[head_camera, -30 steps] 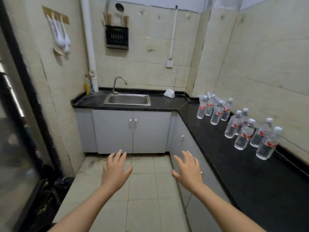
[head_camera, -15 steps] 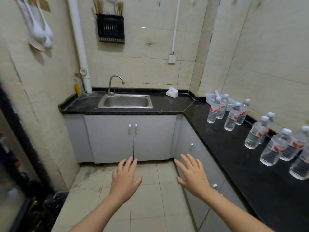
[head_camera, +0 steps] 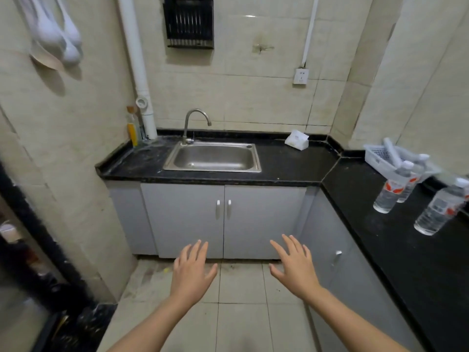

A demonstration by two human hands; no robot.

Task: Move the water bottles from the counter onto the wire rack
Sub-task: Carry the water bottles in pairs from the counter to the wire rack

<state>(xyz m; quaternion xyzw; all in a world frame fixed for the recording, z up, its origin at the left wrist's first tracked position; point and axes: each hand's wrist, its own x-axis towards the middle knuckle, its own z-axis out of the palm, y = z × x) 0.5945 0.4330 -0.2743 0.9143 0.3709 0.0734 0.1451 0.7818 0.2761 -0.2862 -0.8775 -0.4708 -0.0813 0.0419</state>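
Both my grips hang out in front of me above the floor, palms down, fingers straight and spread. The left grip (head_camera: 193, 271) and the right grip (head_camera: 295, 269) hold nothing and touch nothing. The bottles (head_camera: 387, 196) stand upright on the counter (head_camera: 375, 245) off to my right, near the wall and well apart from either grip. Two stand close together just in front of a white basket (head_camera: 376, 156), and a nearer bottle (head_camera: 437, 212) sits at the picture's edge; more may be out of view. I cannot make out the wire rack for certain from here.

The bottles look like thin clear plastic, capped in white and filled nearly to the shoulder, so I judge each to be fairly heavy for its size and steady on its base. The walls will likely give if I squeeze hard, and the smooth plastic could slip. I would wrap my fingers round the middle at the red-and-white label, thumb opposite, where the weight should balance. The neck under the cap looks stiffer and would do for a hanging carry. The pair stand close, so reaching for one could topple its neighbour. I would take the nearer bottle first with the right grip.
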